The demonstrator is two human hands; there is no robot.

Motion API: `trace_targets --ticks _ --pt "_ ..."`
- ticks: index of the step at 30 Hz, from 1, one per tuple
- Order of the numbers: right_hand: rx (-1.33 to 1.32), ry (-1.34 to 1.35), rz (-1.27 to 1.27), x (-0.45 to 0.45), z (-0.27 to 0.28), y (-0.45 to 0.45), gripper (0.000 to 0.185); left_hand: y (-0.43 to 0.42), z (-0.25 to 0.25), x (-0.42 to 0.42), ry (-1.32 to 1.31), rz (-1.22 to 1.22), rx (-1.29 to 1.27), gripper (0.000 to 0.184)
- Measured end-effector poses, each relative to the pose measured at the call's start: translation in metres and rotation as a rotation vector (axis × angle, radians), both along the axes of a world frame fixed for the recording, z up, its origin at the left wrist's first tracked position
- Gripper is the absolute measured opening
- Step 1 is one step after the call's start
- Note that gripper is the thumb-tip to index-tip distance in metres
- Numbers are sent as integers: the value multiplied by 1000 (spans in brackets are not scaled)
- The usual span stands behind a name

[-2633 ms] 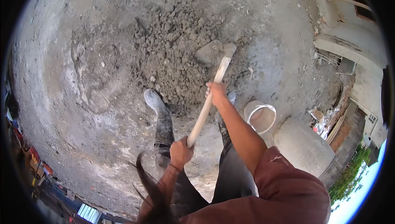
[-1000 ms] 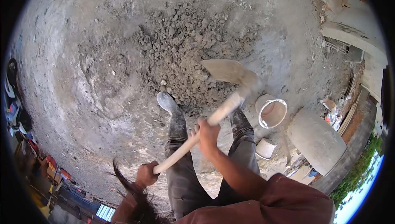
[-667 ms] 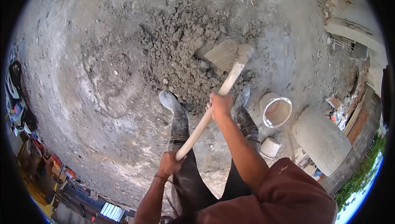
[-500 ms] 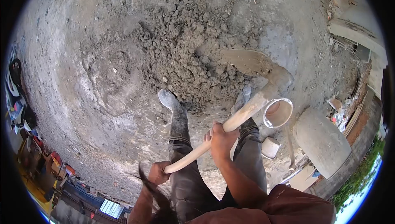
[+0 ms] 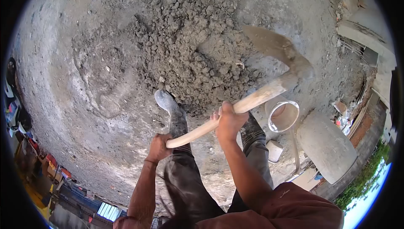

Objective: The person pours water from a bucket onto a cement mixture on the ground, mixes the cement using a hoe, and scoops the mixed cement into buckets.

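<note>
A hoe (image 5: 263, 94) with a pale wooden handle runs diagonally up to the right, its mud-coated blade (image 5: 269, 42) raised over the right side of a heap of clumpy grey wet mix (image 5: 189, 56). My left hand (image 5: 158, 146) is wrapped round the butt end of the handle. Farther up the shaft, my right hand (image 5: 230, 121) is closed on it too. My left boot (image 5: 167, 103), grey with dust, stands at the heap's near edge; the other boot is mostly hidden behind the handle and my right hand.
A white-rimmed bucket (image 5: 284, 116) stands right of my legs, beside a small pale container (image 5: 275, 150). Beyond them lies a large dusty rounded vessel (image 5: 327, 145). Debris and a low wall (image 5: 366, 37) line the right; assorted clutter (image 5: 17, 113) sits at the far left.
The hoe blade has lifted off the heap and shifted up and right. Both hands have risen with the handle, and the left hand shows more clearly.
</note>
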State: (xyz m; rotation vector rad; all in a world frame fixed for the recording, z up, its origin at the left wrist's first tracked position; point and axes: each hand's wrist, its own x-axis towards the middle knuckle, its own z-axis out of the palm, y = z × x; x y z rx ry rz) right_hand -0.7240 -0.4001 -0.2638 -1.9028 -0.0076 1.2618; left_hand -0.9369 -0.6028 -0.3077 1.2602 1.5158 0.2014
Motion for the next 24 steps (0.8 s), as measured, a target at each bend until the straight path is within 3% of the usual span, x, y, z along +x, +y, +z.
trace_targets --ticks 2,4,6,8,10,13,15,17,19,21,23,24 --pt "54 -52 78 16 -15 18 20 -1 -25 32 -25 98 -138 14" --pt "-40 -135 319 37 -79 26 21 -17 -29 95 -15 216 -252 16" --pt "-264 -218 634 56 -144 19 18 -43 -1 186 66 309 -334 19" --pt "-297 -146 686 69 -155 9 17 -57 16 223 127 361 -394 19" --pt "-355 -76 787 74 -128 -6 17 -70 33 237 123 535 -365 19" --pt "-258 -226 792 51 -45 17 15 -72 43 236 -19 603 -304 18" --pt "-62 -230 705 49 9 60 15 -26 35 228 -2 503 -132 18" --pt "107 -269 721 46 21 111 18 24 6 216 -60 461 -69 19" --pt "124 -267 689 38 -4 158 19 78 -6 200 -37 474 7 21" --pt "86 -310 780 36 -59 167 17 69 -6 207 -87 571 -80 20" --pt "-186 -339 923 54 -136 105 15 17 5 241 -126 730 -261 22" --pt "-231 -286 962 67 -162 62 15 -14 21 263 4 729 -279 22"
